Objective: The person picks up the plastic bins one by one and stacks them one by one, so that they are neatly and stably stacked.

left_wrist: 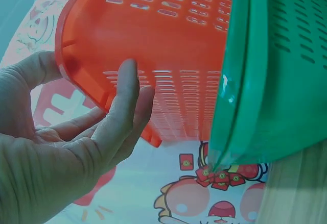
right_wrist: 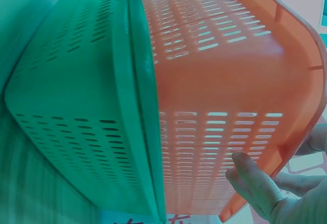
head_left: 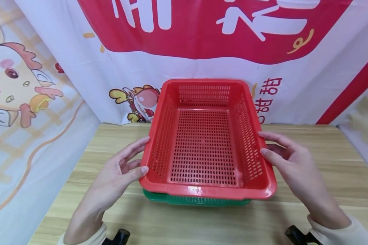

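A red plastic basket with slotted walls and floor stands tilted in the middle of the head view, its inside facing me. Its lower part sits within a green basket, whose front rim shows under the red one. In the left wrist view the green basket has what looks like a doubled rim. My left hand holds the red rim at the left side, thumb on the edge and fingers beneath. At the right side my right hand grips the same rim, its fingertips reaching under it along the outer wall.
The baskets are over a wooden table. Behind it hangs a white and red printed cloth, close to the far basket rim. Another printed cloth borders the left side. Black camera mounts show near both wrists.
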Action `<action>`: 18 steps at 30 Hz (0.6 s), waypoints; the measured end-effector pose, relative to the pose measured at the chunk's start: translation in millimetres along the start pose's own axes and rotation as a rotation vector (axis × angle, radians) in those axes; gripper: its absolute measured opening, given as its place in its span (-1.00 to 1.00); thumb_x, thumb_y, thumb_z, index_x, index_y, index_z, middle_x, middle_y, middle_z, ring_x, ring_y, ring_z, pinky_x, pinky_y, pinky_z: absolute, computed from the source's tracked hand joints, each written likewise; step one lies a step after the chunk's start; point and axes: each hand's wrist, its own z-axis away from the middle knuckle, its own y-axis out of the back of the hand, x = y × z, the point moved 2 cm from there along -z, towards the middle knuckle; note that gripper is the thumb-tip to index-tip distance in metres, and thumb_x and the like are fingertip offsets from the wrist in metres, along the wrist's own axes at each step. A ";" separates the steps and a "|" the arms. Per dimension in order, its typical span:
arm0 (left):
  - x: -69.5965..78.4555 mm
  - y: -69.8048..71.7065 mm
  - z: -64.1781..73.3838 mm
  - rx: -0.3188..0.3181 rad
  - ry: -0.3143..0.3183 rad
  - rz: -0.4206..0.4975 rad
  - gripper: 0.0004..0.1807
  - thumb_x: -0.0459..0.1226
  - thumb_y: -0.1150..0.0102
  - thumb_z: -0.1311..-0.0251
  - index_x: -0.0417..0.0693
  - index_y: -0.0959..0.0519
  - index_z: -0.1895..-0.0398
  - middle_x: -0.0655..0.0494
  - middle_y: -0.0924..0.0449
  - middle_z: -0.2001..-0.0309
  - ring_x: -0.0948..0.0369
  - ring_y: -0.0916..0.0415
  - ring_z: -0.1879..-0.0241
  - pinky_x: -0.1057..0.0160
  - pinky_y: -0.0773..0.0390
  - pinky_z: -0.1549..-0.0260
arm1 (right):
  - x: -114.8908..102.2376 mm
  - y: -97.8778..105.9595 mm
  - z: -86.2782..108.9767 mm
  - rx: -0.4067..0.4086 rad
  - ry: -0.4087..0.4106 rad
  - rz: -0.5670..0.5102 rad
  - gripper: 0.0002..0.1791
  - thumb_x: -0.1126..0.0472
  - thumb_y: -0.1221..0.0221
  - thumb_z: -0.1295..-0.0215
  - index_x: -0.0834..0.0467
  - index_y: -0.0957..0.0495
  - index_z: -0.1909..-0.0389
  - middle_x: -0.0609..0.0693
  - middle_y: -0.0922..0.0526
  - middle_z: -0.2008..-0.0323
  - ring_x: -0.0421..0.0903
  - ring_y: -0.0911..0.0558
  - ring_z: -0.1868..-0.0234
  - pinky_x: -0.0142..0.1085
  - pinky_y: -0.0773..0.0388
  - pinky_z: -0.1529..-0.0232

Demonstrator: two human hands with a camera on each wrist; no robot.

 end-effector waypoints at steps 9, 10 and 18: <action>-13.7 3.1 -3.3 -0.029 0.029 0.005 -0.23 -0.29 -0.26 -0.43 0.17 -0.21 -0.65 0.05 -0.24 -0.61 0.26 -0.57 -0.32 0.25 -0.71 -0.08 | 3.6 -9.4 -3.0 -0.039 -0.025 0.006 -0.44 0.13 -0.20 -0.54 0.06 -0.42 -0.50 0.17 -0.54 -0.37 -0.46 -0.68 0.00 -0.41 -0.75 0.13; -15.5 3.7 -3.4 -0.030 0.035 0.002 -0.22 -0.29 -0.27 -0.43 0.17 -0.20 -0.65 0.05 -0.24 -0.61 0.24 -0.57 -0.33 0.25 -0.71 -0.08 | 4.6 -11.0 -3.6 -0.043 -0.030 0.004 -0.44 0.13 -0.20 -0.54 0.06 -0.42 -0.50 0.18 -0.54 -0.37 -0.45 -0.68 0.00 -0.40 -0.75 0.12; -26.3 6.6 -4.6 -0.026 0.095 -0.029 -0.20 -0.26 -0.30 -0.40 0.21 -0.21 -0.64 0.10 -0.26 -0.61 -0.04 -0.47 -0.42 0.23 -0.72 -0.06 | 11.7 -19.6 -7.2 -0.065 -0.032 0.021 -0.46 0.16 -0.18 -0.56 0.08 -0.43 -0.50 0.19 -0.57 -0.35 -0.32 -0.70 -0.03 -0.34 -0.77 0.11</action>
